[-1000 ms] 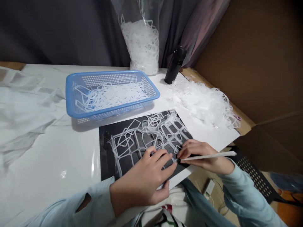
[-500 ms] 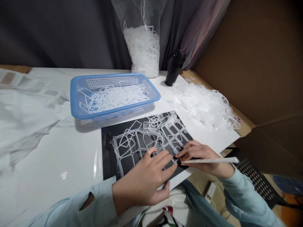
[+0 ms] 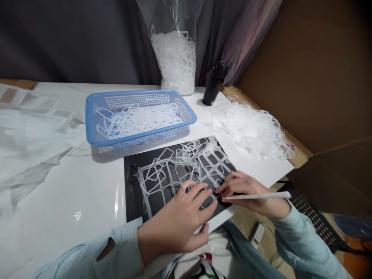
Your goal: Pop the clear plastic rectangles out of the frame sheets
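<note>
A dark grey curtain (image 3: 72, 38) is hung behind a glossy white bench (image 3: 69, 197), and a brown cardboard panel (image 3: 316, 69) is stood along the bench's right side. Crumpled translucent film (image 3: 31, 139) is spread over the bench's left part. Toward the back, a clear plastic bag (image 3: 174, 66) packed with white plastic scraps is stood upright, and a black bottle (image 3: 215, 83) is placed just to its right. A blue perforated plastic basket (image 3: 157, 136) is filled with tangled white plastic strips, and a loose heap of white plastic strips (image 3: 247, 130) is piled on a white paper sheet (image 3: 261, 166).

A black sheet (image 3: 136, 193) is laid across the white paper sheet, and a white plastic lattice (image 3: 171, 170) is spread flat on it. The left hand (image 3: 174, 221) is pressed on the lattice's near part, its grip released and its fingers spread. The right hand (image 3: 250, 193) is placed just beside it at the black sheet's near corner, its grip clenched on a slender white rod (image 3: 258, 197). The rod's dark tip is held against the lattice's edge.
</note>
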`<state>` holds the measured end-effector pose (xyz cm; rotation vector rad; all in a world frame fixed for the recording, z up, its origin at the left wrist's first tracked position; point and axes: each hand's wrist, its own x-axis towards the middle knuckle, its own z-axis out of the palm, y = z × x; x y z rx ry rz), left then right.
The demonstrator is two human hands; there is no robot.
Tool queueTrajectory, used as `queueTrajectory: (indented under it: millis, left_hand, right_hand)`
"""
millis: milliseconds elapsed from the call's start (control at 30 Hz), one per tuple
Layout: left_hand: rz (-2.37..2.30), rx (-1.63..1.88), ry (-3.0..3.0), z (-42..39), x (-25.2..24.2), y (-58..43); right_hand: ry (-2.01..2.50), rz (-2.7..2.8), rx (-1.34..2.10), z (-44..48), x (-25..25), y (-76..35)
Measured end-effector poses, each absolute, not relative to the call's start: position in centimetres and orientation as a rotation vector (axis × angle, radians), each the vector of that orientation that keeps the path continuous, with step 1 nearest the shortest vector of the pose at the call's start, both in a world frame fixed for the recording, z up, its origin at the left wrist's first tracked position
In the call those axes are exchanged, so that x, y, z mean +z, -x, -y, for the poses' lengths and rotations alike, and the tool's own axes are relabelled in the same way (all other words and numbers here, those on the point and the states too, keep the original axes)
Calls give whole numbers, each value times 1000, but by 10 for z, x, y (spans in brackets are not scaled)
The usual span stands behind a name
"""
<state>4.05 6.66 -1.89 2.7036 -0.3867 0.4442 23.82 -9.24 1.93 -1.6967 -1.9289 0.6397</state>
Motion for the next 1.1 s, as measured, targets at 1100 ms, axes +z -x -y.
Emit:
queueTrajectory:
  millis: [1100]
  left_hand:
    - [441, 381, -2702, -68, -18, -41]
  right_hand:
    - [1881, 1823, 101, 102, 3, -209]
